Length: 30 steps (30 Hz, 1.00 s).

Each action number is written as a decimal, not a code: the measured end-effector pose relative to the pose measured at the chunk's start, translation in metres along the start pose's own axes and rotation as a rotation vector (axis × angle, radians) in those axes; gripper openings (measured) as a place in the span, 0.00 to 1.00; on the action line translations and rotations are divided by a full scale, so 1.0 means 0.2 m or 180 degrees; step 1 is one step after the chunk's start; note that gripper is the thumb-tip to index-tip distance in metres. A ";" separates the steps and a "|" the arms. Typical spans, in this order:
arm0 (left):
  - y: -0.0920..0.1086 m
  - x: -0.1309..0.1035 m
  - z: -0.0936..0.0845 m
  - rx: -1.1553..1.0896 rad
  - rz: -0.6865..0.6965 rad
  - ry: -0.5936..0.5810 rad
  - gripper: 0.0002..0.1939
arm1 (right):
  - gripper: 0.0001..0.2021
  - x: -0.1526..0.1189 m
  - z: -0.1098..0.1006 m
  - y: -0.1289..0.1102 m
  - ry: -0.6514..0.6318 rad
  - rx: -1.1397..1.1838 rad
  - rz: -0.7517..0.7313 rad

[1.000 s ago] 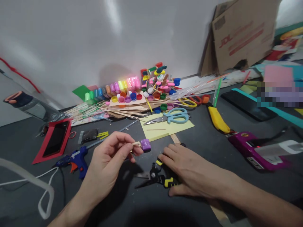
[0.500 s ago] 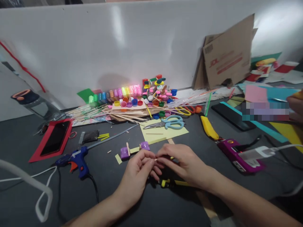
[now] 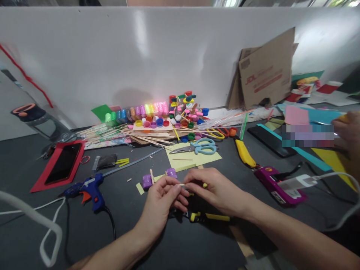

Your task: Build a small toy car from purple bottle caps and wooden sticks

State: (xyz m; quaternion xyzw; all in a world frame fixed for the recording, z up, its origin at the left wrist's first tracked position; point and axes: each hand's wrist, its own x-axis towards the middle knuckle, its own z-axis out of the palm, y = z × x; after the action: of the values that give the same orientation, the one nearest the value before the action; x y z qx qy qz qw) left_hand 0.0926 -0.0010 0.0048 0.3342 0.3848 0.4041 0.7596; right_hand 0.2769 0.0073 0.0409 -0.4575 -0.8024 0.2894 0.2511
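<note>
My left hand [image 3: 164, 197] and my right hand [image 3: 212, 187] meet fingertip to fingertip over the dark tabletop. Both pinch a short pale wooden stick [image 3: 182, 184], whose middle shows in the small gap between them. Just beyond my left fingers lie two purple pieces [image 3: 147, 181] with a strip of yellow paper and a light wooden bit by them. A yellow-and-black cutter [image 3: 210, 217] rests below my right hand. Light blue scissors [image 3: 197, 146] and a thin stick [image 3: 182, 159] sit on the pale yellow paper [image 3: 208, 161] behind.
On the left are a blue glue gun [image 3: 97, 191] with its cable, a phone [image 3: 63, 163] on red card, and a bottle [image 3: 42, 120]. Paint pots [image 3: 160, 122] and wooden sticks line the white wall. A purple power strip [image 3: 267, 182] and another person's hand [image 3: 348, 131] are at right.
The view has shifted slightly. My fingertips have parted a little, so the pale stick between them shows more clearly. The other person's hand shows more at the right edge.
</note>
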 end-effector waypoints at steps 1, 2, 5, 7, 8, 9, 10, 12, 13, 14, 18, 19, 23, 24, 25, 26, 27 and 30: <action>0.00 0.00 0.00 -0.0011 0.0039 0.0031 0.20 | 0.09 0.00 0.01 -0.01 -0.0012 0.0059 0.0013; 0.01 0.00 0.00 -0.0025 0.0084 0.0064 0.20 | 0.09 0.00 0.01 -0.02 -0.0021 0.0112 0.0038; 0.01 0.00 0.00 -0.0067 0.0222 0.0156 0.19 | 0.09 0.02 0.00 -0.04 -0.0116 0.0206 0.0133; 0.02 0.00 0.00 -0.0067 0.0296 0.0211 0.18 | 0.12 0.05 -0.02 -0.03 -0.0243 0.0129 0.0197; 0.03 -0.01 0.00 -0.0059 0.0331 0.0239 0.18 | 0.13 0.07 -0.03 -0.02 -0.0269 0.0001 0.0256; 0.04 -0.01 0.00 -0.0054 0.0370 0.0265 0.17 | 0.14 0.10 -0.05 0.00 -0.0250 -0.0182 0.0334; 0.05 -0.02 0.00 -0.0041 0.0416 0.0282 0.17 | 0.14 0.12 -0.06 0.04 -0.0169 -0.0435 0.0446; 0.07 -0.04 0.00 0.0050 0.0489 0.0257 0.16 | 0.09 0.17 -0.06 0.12 0.0051 -0.0907 0.0664; 0.07 -0.04 0.01 0.0120 0.0510 0.0230 0.16 | 0.06 0.20 -0.05 0.17 0.0081 -0.1102 0.0760; 0.08 -0.05 0.01 0.0200 0.0522 0.0201 0.15 | 0.06 0.22 -0.03 0.21 0.0068 -0.1262 0.0834; 0.10 -0.05 0.00 0.0448 0.0512 0.0155 0.14 | 0.13 0.25 0.04 0.33 -0.0040 -0.1553 0.0828; 0.11 -0.05 0.00 0.0497 0.0525 0.0153 0.14 | 0.12 0.25 0.04 0.33 -0.0027 -0.1561 0.0759; 0.17 -0.05 0.00 0.0754 0.0602 0.0227 0.11 | 0.03 0.20 -0.01 0.28 0.0178 -0.1308 0.0286; 0.19 -0.06 0.00 0.0828 0.0627 0.0258 0.10 | 0.04 0.18 -0.02 0.25 0.0264 -0.1172 0.0139; 0.21 -0.06 0.01 0.0899 0.0662 0.0296 0.09 | 0.04 0.15 -0.04 0.22 0.0364 -0.1014 -0.0002; 0.22 -0.07 0.01 0.0966 0.0709 0.0337 0.09 | 0.05 0.13 -0.05 0.18 0.0463 -0.0852 -0.0135; 0.24 -0.07 0.01 0.1025 0.0770 0.0382 0.08 | 0.05 0.10 -0.06 0.13 0.0536 -0.0701 -0.0274; 0.27 -0.09 0.01 0.1167 0.0913 0.0501 0.06 | 0.05 0.04 -0.07 0.03 0.0697 -0.0264 -0.0701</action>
State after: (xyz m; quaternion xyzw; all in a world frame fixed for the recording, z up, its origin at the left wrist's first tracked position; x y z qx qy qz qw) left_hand 0.0691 0.0065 0.0557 0.4851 0.4583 0.4560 0.5888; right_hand 0.2862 0.0192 0.0486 -0.4055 -0.8268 0.1751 0.3482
